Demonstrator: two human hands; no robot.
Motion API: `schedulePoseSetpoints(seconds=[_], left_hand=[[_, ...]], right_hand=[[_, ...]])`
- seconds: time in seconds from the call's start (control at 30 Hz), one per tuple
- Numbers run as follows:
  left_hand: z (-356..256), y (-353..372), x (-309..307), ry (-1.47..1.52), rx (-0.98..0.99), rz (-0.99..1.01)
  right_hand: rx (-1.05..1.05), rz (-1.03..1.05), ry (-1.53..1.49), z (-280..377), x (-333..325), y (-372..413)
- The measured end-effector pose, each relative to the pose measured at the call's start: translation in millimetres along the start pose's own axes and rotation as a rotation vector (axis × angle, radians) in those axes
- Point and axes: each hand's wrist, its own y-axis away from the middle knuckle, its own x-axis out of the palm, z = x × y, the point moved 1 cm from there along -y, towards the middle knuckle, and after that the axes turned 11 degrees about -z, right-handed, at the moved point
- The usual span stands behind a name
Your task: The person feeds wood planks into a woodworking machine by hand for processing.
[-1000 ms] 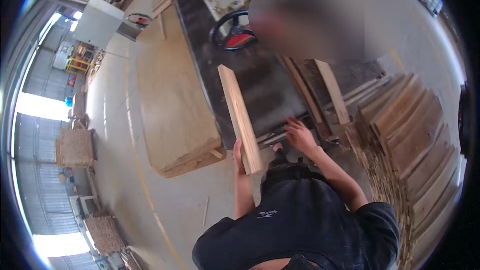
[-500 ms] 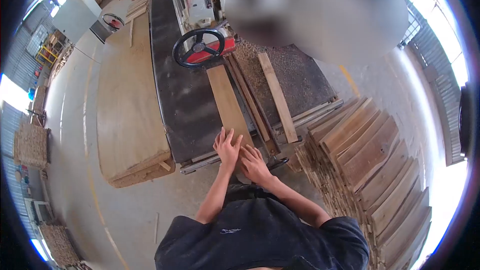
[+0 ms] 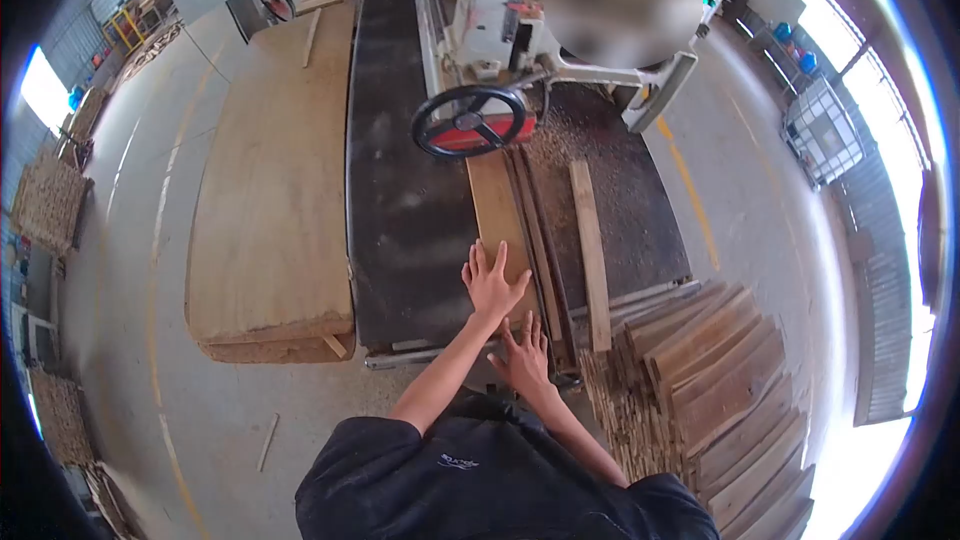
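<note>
A light wooden board (image 3: 497, 202) lies lengthwise on the dark machine table (image 3: 390, 190), its far end under the machine near the black handwheel (image 3: 468, 121). My left hand (image 3: 494, 285) rests flat on the board with fingers spread. Close behind it, my right hand (image 3: 524, 352) touches the near end of the board, its fingers apart. Along the board's right side runs a dark metal rail (image 3: 542, 260). Another narrow board (image 3: 590, 255) lies to the right of the rail, on the table strewn with sawdust.
A large wooden panel stack (image 3: 270, 200) stands left of the table. Rough planks (image 3: 725, 370) are piled at the right. The white machine head (image 3: 485, 25) rises beyond the handwheel. A caged white container (image 3: 822, 130) stands far right.
The camera view has shifted. The board has moved forward toward the machine and against the rail. My left hand has spread its fingers and sits farther ahead of my right hand.
</note>
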Motion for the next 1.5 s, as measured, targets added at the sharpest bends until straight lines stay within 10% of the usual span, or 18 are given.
schedulePoseSetpoints(seconds=[0.9,1.23,1.5], left_hand=[[11,-70,17,0.054,-0.038,0.052],[50,-152,56,0.245,-0.223,-0.361],[164,-226,-12,0.034,-0.336,-0.623]], right_hand=[[0.054,0.126,-0.149,-4,4,-73],[-0.085,-0.086,-0.059,-7,32,-172],[-0.014,0.123,-0.11,-6,24,-260]])
